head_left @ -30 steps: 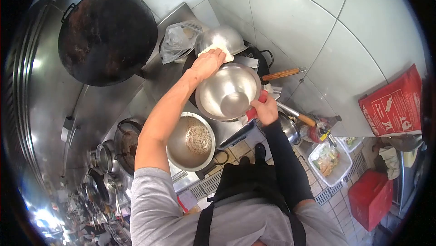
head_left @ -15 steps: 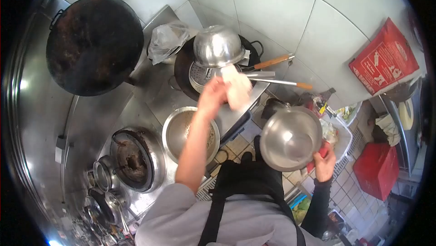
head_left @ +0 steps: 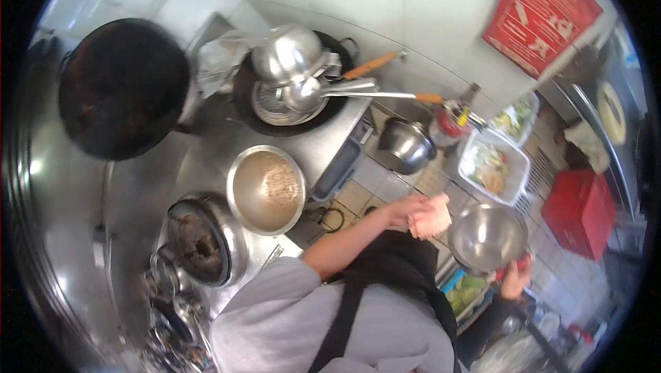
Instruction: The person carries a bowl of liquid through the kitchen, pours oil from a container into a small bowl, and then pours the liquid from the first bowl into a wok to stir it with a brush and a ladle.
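A pale pinkish, folded cloth or sponge (head_left: 431,217) is gripped in my left hand (head_left: 406,210), in front of the black apron. To its right, my right hand (head_left: 515,278) holds a steel bowl (head_left: 487,239) by its lower right rim. Something red shows between that hand and the bowl, too small to name. The bowl's open side faces up, and I see no food inside. The cloth and the bowl are apart.
On the steel counter sit a bowl of brownish grains (head_left: 265,190), a lidded pot (head_left: 200,241) and a wok (head_left: 255,108) holding a strainer, ladle and upturned bowl. White vegetable baskets (head_left: 493,166), a metal pot (head_left: 405,146) and a red bin (head_left: 580,212) stand lower right.
My left hand has come from over the wok down and right, with the pale thing, to beside the bowl. My right hand and the bowl sit lower and further right; the view has shifted.
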`<state>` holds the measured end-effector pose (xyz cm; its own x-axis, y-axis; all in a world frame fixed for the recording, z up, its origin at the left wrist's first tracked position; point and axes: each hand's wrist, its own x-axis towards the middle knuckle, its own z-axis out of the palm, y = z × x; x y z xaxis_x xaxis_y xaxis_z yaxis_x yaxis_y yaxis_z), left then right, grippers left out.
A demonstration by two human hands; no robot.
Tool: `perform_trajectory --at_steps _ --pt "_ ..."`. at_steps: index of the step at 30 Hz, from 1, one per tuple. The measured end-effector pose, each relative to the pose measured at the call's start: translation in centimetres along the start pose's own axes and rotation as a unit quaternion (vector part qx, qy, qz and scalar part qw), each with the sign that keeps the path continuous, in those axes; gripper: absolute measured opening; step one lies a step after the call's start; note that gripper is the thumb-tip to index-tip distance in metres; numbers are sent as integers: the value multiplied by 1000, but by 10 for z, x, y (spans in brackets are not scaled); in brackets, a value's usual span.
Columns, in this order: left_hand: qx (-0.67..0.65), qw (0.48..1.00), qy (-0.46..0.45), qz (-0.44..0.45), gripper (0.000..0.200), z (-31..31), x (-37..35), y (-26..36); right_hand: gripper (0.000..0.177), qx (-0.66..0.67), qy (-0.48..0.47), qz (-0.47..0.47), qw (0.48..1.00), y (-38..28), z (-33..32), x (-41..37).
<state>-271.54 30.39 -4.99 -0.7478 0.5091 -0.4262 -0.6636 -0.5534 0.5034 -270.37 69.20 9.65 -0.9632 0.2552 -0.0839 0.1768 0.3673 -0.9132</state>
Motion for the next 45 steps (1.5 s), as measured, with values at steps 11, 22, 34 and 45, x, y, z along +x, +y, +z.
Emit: perform_trajectory --at_steps 11,22,34,45 --pt "50 979 114 -159 36 169 155 -35 49 -63 22 -29 997 50 -63 115" --pt "0 973 71 -220 53 214 302 -46 40 -53 165 46 984 82 -147 183" --pt "149 954 59 -251 31 274 470 -92 40 27 190 125 973 154 -235 260" --pt "407 913 30 -7 27 408 602 -122 29 576 401 141 698 370 -318 246"
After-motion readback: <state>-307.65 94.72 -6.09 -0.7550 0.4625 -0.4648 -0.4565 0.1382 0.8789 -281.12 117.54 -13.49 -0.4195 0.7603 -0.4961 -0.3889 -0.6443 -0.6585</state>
